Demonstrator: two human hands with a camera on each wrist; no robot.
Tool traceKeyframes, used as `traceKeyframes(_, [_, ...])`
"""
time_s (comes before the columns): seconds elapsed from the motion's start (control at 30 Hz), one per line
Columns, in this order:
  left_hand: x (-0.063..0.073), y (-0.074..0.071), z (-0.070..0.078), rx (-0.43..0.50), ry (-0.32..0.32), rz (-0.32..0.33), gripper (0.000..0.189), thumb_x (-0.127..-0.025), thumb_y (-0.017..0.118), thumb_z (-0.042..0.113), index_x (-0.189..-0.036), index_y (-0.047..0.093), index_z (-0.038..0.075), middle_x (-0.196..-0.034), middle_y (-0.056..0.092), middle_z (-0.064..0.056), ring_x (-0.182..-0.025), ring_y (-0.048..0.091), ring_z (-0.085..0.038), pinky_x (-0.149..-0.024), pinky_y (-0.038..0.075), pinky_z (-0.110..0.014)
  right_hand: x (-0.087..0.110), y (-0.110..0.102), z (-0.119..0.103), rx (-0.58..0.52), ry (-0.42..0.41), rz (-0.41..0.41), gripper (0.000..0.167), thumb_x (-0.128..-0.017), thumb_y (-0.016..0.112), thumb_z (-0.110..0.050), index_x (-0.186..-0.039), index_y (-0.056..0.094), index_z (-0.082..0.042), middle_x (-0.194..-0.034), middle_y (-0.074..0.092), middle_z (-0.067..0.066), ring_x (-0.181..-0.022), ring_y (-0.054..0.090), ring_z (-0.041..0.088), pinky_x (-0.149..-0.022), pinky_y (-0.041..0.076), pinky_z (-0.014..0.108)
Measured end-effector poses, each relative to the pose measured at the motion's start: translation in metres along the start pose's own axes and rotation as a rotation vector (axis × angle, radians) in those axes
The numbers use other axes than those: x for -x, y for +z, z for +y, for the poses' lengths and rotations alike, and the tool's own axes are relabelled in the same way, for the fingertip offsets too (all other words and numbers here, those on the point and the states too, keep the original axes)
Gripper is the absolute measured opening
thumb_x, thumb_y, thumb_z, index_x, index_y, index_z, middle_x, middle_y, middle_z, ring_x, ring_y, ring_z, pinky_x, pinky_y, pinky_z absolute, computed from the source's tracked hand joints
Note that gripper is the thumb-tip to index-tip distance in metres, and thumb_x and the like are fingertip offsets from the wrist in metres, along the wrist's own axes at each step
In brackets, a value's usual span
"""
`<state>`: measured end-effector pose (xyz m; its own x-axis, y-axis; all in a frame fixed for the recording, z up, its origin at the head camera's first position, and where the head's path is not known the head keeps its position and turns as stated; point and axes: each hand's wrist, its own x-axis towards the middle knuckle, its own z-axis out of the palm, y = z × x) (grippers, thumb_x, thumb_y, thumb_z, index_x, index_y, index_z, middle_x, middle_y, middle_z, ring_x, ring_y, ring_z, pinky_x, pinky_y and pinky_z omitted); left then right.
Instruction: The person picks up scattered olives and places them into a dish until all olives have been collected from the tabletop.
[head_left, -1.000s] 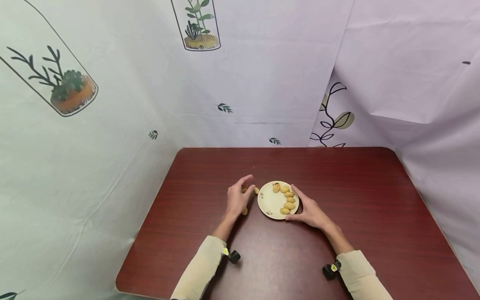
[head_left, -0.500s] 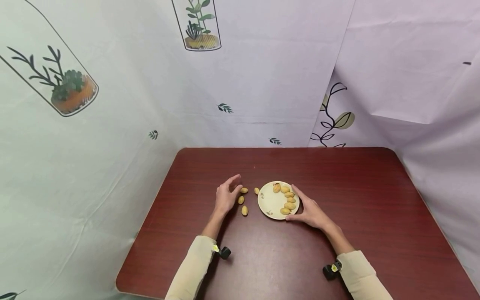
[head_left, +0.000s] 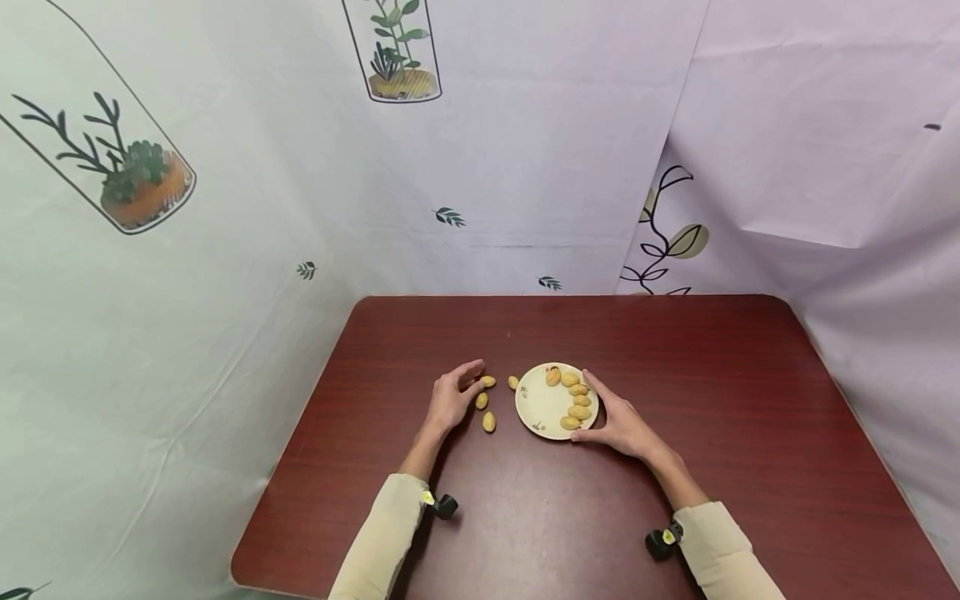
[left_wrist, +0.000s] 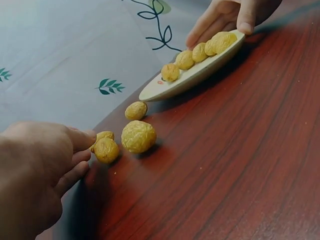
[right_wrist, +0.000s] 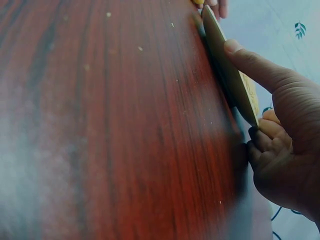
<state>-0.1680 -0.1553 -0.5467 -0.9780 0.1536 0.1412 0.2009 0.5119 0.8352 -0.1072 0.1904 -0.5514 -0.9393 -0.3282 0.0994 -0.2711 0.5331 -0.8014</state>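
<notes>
My left hand [head_left: 448,402] reaches over several small yellow wrinkled fruits on the table. Its thumb and fingers lie at the farthest of these, a yellow fruit [head_left: 488,382]; in the left wrist view a fingertip seems to meet it, partly hidden behind a nearer yellow fruit [left_wrist: 106,150]. My right hand [head_left: 622,425] holds a round cream plate [head_left: 536,407] by its right rim, thumb at the near side and fingers at the far side. More yellow fruits [head_left: 579,412] lie along the plate's right half in a curved row.
One loose yellow fruit [head_left: 513,382] sits just left of the plate, and another [head_left: 489,422] is nearer to me. The dark red wooden table [head_left: 555,525] meets a pale printed cloth [head_left: 510,183] at its back edge. Small specks dot the tabletop.
My left hand has moved left, away from the plate, uncovering the loose fruits, then lowered its fingers toward the farthest one. My right hand and the plate stay in place.
</notes>
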Motion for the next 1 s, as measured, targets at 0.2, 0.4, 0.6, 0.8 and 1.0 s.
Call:
traceKeyframes(0.2, [0.0007,0.0003,-0.0027,-0.013,0.016,-0.030,0.041,-0.101,0.074,0.012,-0.141,0.069,0.009,-0.133,0.073,-0.007,-0.120,0.071,-0.026,-0.102,0.056,-0.045,0.0001,0.0000,-0.0007,0.004,-0.007,0.004,0.119,-0.076,0.098,-0.033,-0.166,0.028,0.001,-0.165,0.037,0.028,-0.148,0.040,0.048,-0.118,0.036,0.064])
traceKeyframes(0.4, [0.0010,0.0006,-0.0041,-0.041,0.013,-0.035,0.040,-0.101,0.075,0.012,-0.140,0.070,0.012,-0.133,0.074,-0.005,-0.120,0.071,-0.025,-0.100,0.057,-0.046,0.0004,0.0003,-0.0009,0.020,-0.024,0.015,0.118,-0.077,0.098,-0.032,-0.165,0.029,0.003,-0.163,0.038,0.030,-0.146,0.042,0.050,-0.116,0.037,0.066])
traceKeyframes(0.6, [-0.0007,0.0016,-0.0064,-0.111,0.026,-0.031,0.038,-0.101,0.075,0.014,-0.138,0.072,0.015,-0.131,0.075,-0.002,-0.118,0.072,-0.021,-0.101,0.057,-0.044,0.0003,0.0004,-0.0006,0.025,-0.021,0.014,0.118,-0.077,0.098,-0.033,-0.165,0.029,0.003,-0.163,0.039,0.030,-0.146,0.043,0.050,-0.116,0.037,0.066])
traceKeyframes(0.8, [-0.0021,0.0022,-0.0056,-0.126,0.022,-0.033,0.037,-0.099,0.077,0.014,-0.137,0.073,0.016,-0.128,0.076,-0.001,-0.115,0.073,-0.021,-0.099,0.057,-0.044,-0.0001,0.0009,-0.0004,0.017,-0.014,0.006,0.119,-0.076,0.098,-0.034,-0.166,0.029,0.001,-0.164,0.038,0.028,-0.147,0.042,0.049,-0.117,0.037,0.064])
traceKeyframes(1.0, [-0.0036,0.0029,-0.0051,-0.138,0.017,-0.027,0.036,-0.099,0.078,0.013,-0.134,0.075,0.016,-0.125,0.077,-0.001,-0.112,0.074,-0.022,-0.097,0.058,-0.045,-0.0004,0.0018,0.0008,0.014,-0.013,0.008,0.119,-0.076,0.099,-0.034,-0.166,0.028,0.001,-0.165,0.037,0.028,-0.148,0.040,0.048,-0.118,0.035,0.064])
